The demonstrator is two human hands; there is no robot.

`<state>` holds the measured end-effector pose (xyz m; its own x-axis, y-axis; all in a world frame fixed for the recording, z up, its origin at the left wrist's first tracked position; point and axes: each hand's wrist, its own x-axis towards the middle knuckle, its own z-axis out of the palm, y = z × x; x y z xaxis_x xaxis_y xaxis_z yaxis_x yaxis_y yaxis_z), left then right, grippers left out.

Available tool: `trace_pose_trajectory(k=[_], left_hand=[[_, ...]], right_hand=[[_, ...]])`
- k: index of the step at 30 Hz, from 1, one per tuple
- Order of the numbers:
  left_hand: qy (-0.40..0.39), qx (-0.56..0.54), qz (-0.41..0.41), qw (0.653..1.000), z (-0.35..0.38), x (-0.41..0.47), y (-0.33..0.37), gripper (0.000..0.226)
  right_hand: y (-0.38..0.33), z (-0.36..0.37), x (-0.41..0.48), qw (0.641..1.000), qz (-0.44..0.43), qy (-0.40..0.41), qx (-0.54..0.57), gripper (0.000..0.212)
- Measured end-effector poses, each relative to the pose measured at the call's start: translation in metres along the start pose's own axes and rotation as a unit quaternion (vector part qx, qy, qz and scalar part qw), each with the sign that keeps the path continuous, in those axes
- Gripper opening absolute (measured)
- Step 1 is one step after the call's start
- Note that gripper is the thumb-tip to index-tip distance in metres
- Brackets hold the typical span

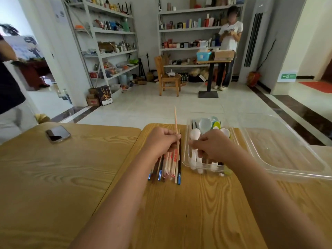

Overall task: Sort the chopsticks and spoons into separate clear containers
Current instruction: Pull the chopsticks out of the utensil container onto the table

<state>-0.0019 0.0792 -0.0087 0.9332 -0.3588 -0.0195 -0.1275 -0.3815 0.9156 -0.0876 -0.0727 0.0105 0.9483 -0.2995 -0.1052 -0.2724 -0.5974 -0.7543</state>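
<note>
My left hand (162, 141) grips a thin wooden chopstick (176, 123) that points up and away from me. Under that hand lies a pile of chopsticks (168, 168) on the wooden table, some dark with blue ends, some in red-printed paper sleeves. To the right stands a small clear container (186, 163) holding several spoons (205, 124), white, pale blue and green. My right hand (213, 147) reaches into this container with its fingers curled among the white spoon handles; what it holds is hidden.
A large clear tray (287, 150) lies at the right, next to the spoon container. A phone (57, 133) rests on the left table. A seam runs between the two tables. One person stands at the far shelves, another at the left edge.
</note>
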Motion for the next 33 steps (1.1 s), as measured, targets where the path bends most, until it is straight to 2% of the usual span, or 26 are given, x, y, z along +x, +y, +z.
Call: trace_pose_trajectory(k=[3,8,16,28,33], left_hand=[[0.020,0.107,-0.016,0.994,-0.018,0.014,-0.021,0.013],[0.011,0.204,-0.069,0.977,-0.027,0.027,-0.043,0.014],[-0.005,0.247,-0.078,0.966,-0.019,0.024,-0.053,0.015],[-0.010,0.285,-0.079,0.955,-0.015,0.017,-0.049,0.019],[-0.003,0.277,-0.077,0.958,-0.019,0.020,-0.051,0.025]], right_hand=[[0.011,-0.013,0.009,0.997,-0.002,0.077,-0.004,0.041],[0.015,-0.019,0.021,0.995,0.012,0.102,-0.004,0.047],[0.027,-0.012,0.024,0.995,0.052,0.084,-0.017,0.045],[0.044,-0.014,0.037,0.990,0.109,0.093,-0.019,0.016],[0.050,-0.005,0.042,0.987,0.101,0.104,-0.071,0.021]])
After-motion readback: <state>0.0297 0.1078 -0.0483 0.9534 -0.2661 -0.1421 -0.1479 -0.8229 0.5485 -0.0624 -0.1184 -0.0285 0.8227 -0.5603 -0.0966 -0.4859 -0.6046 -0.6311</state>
